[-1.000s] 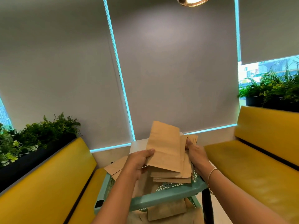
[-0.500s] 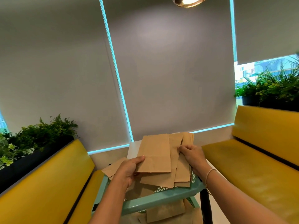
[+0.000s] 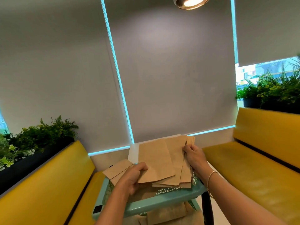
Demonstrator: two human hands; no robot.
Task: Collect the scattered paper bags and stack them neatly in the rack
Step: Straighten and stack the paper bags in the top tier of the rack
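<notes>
- The step in hand looks like the setting-down: a fanned bundle of paper bags (image 3: 156, 163) is held low over the top tier of the teal rack (image 3: 164, 200), its near ends just above the rack's front rim.
- The left hand (image 3: 132, 179) grips the bundle's near left corner, thumb on top and fingers curled beneath; the right hand (image 3: 193, 155) pinches the right edge of the fan, fingers folded round several layers.
- The bags are not squared up (the top one sits skewed to the left, the ones under it stick out to the right and front).
- One more bag (image 3: 117, 170) pokes out over the rack's left rim, and further bags (image 3: 167, 214) lie on the tier below, loosely piled.
- Behind the rack is the white worktop (image 3: 134, 151); whether any bags are left on it I cannot tell, since the bundle hides most of it.
- Next, I'd judge, the edges want tapping level before both hands lower the bundle flat inside the rim, then the stray bag at the left rim needs tucking in.
</notes>
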